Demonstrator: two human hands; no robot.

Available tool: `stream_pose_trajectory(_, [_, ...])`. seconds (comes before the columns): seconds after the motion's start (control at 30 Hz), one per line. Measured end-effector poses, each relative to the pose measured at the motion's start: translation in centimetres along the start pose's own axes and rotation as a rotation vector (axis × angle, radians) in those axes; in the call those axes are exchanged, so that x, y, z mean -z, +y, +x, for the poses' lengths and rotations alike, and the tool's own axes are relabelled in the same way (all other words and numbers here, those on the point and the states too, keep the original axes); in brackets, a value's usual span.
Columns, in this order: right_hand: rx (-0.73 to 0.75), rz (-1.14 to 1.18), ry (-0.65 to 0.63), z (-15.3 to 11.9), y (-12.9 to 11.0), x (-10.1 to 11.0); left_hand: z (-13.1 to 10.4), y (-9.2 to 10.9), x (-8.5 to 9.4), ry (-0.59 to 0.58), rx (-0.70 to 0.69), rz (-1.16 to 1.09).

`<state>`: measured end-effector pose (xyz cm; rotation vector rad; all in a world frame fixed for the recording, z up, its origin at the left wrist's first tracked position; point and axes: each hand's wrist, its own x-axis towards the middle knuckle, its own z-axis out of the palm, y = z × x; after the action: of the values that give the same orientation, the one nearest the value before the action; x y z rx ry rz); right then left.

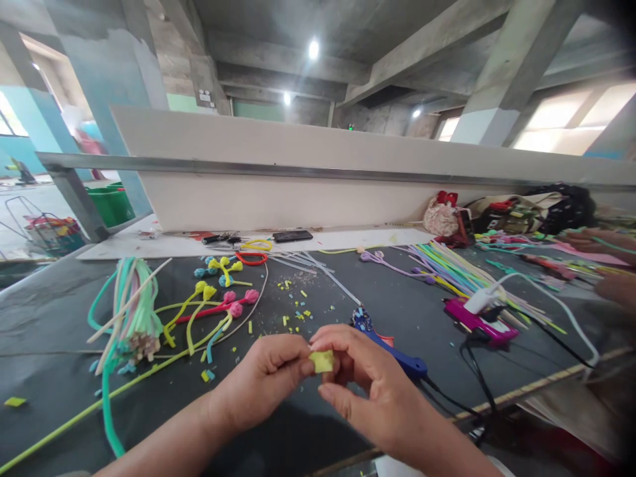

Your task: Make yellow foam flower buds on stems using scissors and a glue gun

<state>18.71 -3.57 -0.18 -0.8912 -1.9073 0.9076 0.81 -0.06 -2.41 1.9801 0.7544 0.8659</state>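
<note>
My left hand (268, 374) is closed, its thumb and forefinger pinching a small yellow piece (322, 362) just above the front of the dark table. Curled round the other side of that piece, my right hand (370, 381) touches it with its fingers, the thumb held lower and a little apart. A blue-handled corded tool (397, 354) lies just beyond my right hand. Yellow and blue scraps (298, 315) are scattered ahead of both hands. Yellow stems with knotted ends (201, 298) and a red stem with pink knobs (233, 305) rest to the left.
A bundle of pastel fuzzy stems (134, 311) lies at left, with more stems (447, 268) at right. Near the right edge sits a magenta power strip (479, 321) with cords. A phone (293, 236) and bags (511, 212) line the back. Another person's hand (616, 285) shows far right.
</note>
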Motion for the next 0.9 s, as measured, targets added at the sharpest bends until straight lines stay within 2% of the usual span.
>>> stream_pose_trajectory(0.13, [0.043, 0.002, -0.022, -0.14, -0.40, 0.15, -0.10, -0.22, 0.09, -0.073, 0.100, -0.222])
stream_pose_trajectory(0.33, [0.026, -0.130, -0.013, -0.27, -0.58, 0.01, -0.15, -0.05, 0.20, -0.144, 0.069, -0.202])
stream_pose_trajectory(0.67, [-0.072, -0.252, -0.009, -0.02, -0.46, -0.14, 0.11, 0.34, 0.12, -0.114, 0.130, -0.283])
stream_pose_trajectory(0.9, [-0.167, -0.311, -0.012, 0.35, -0.15, -0.17, 0.03, 0.09, 0.02, -0.119, 0.140, -0.262])
